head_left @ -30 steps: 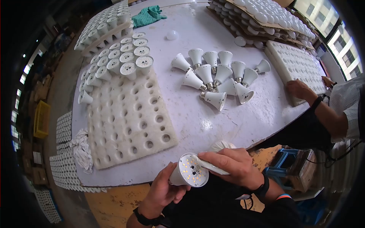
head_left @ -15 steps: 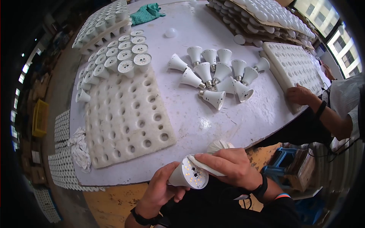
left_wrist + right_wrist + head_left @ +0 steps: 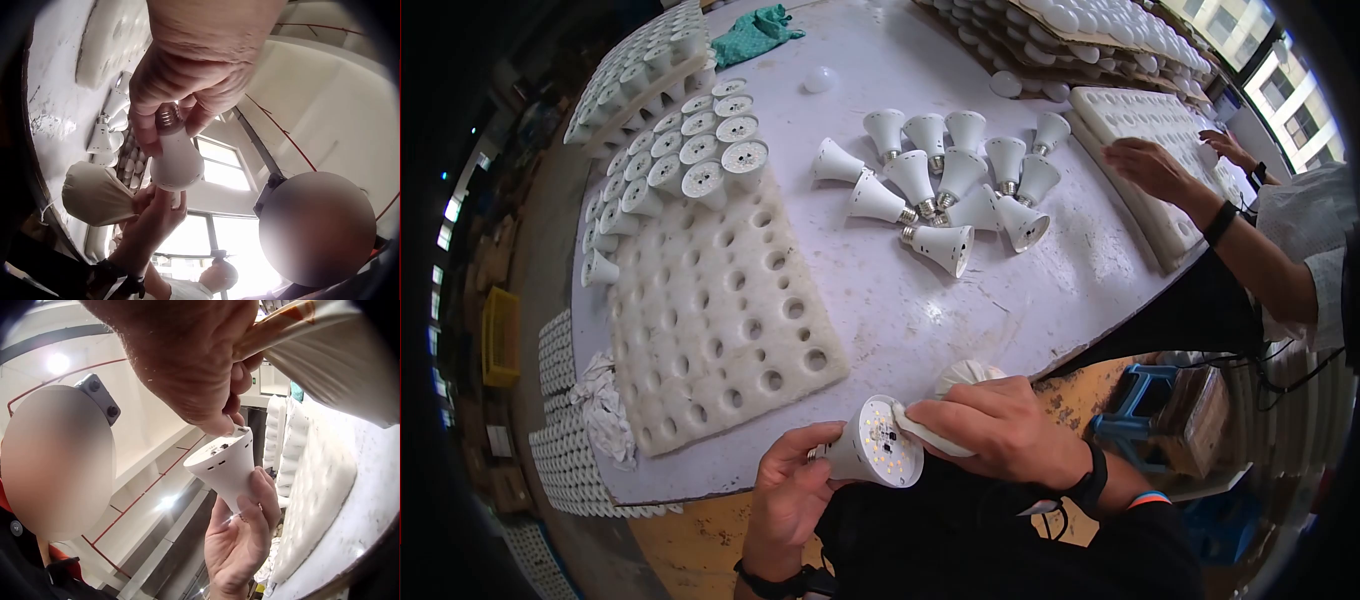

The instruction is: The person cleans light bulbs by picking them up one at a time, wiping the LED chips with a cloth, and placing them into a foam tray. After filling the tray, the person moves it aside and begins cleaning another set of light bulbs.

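The left hand (image 3: 785, 495) grips a white bulb housing (image 3: 850, 455) near its metal screw base, the open face with a round LED board (image 3: 887, 441) turned toward the right hand. In the left wrist view the fingers of the left hand (image 3: 187, 87) pinch the housing (image 3: 177, 164) around its screw base. My right hand (image 3: 1010, 435) holds a bunched white cloth (image 3: 935, 432) against the rim of the housing; the rounded rest of the cloth (image 3: 968, 375) sticks out above the hand. In the right wrist view the cloth bundle (image 3: 337, 369) hangs beside the right hand (image 3: 187, 362).
Several housings (image 3: 963, 173) lie mid-table. At left are a foam tray (image 3: 720, 300) partly filled with housings, a stacked tray and a white rag (image 3: 605, 410). A green cloth (image 3: 755, 35) and a dome (image 3: 820, 80) lie farther back. Another person's hands (image 3: 1150, 170) are at the right tray (image 3: 1145, 130).
The head view has shifted, so the table items appear farther left. The left fingers have changed their hold around the housing's base. The other person's near hand has lifted from the right tray's edge.
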`<state>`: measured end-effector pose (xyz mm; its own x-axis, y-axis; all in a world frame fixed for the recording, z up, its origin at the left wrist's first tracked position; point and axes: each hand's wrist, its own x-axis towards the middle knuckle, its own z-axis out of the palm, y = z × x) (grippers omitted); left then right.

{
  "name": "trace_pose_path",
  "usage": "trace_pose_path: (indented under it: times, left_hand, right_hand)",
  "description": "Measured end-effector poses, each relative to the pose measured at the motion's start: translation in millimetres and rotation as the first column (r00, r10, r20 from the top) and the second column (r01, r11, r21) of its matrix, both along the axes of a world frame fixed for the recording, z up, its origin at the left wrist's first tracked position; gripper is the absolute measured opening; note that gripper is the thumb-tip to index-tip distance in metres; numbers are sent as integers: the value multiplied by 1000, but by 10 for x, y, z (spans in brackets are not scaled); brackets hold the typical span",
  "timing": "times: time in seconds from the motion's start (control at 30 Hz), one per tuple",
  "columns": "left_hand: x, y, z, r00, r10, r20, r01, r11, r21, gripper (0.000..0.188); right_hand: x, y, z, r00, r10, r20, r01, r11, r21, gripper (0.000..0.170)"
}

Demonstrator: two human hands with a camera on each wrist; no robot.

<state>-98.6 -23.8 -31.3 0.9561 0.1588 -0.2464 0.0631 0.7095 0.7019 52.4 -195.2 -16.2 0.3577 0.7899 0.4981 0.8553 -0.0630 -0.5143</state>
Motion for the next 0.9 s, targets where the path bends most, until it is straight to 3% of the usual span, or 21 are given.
trace_pose_path:
  times: [0.2,0.37,0.7,0.8,0.87,0.9]
  left_hand:
    - [46,-26,89,996,87,-23,-85,993,77,46]
    - [63,8,19,990,123,64,-129,986,106,54]
    - [48,48,-63,975,157,160,-187,963,193,63]
    - [94,51,-87,967,160,199,-198,962,190,64]
    - [233,40,-75,950,286,125,-287,958,-8,52]
    - [335,29,-61,944,295,148,-297,955,-6,52]
  right_hand:
    - [-12,27,2,998,1,-64,-2,1000,-17,27]
    - [-6,36,4,993,8,-114,-10,1000,-16,23]
    - [-36,49,71,899,40,-437,-76,995,-65,17]
    - [-2,37,98,844,26,-536,-73,995,-68,16]
    - [51,26,125,839,18,-544,-74,994,-80,16]
    - [51,11,132,776,-60,-628,-2,995,-98,16]
